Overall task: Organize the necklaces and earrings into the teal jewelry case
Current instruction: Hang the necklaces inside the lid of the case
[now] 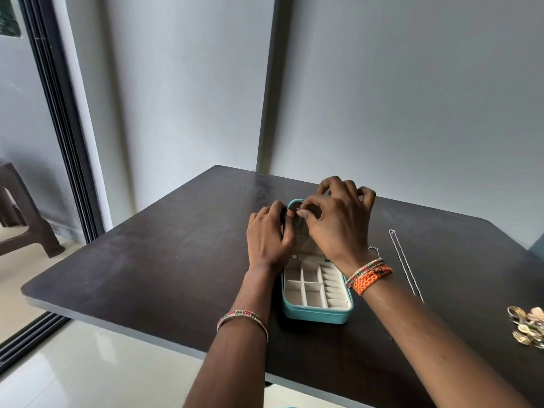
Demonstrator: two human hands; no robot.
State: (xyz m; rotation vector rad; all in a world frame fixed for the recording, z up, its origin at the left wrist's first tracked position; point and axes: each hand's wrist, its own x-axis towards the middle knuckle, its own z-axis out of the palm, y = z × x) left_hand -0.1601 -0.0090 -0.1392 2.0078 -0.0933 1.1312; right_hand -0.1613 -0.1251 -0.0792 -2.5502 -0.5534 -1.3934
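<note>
Dark table (147, 254): both hands (297, 228) pinch at open teal case's (316, 315) lid.

The single head-worn view looked forward and down from above the near edge of the dark brown wooden table (147, 254), close enough that both forearms filled the near foreground. It faced the grey far wall (412, 113), with a dark-framed doorway (59, 119) at far left, wide-angle bending the edges
</note>
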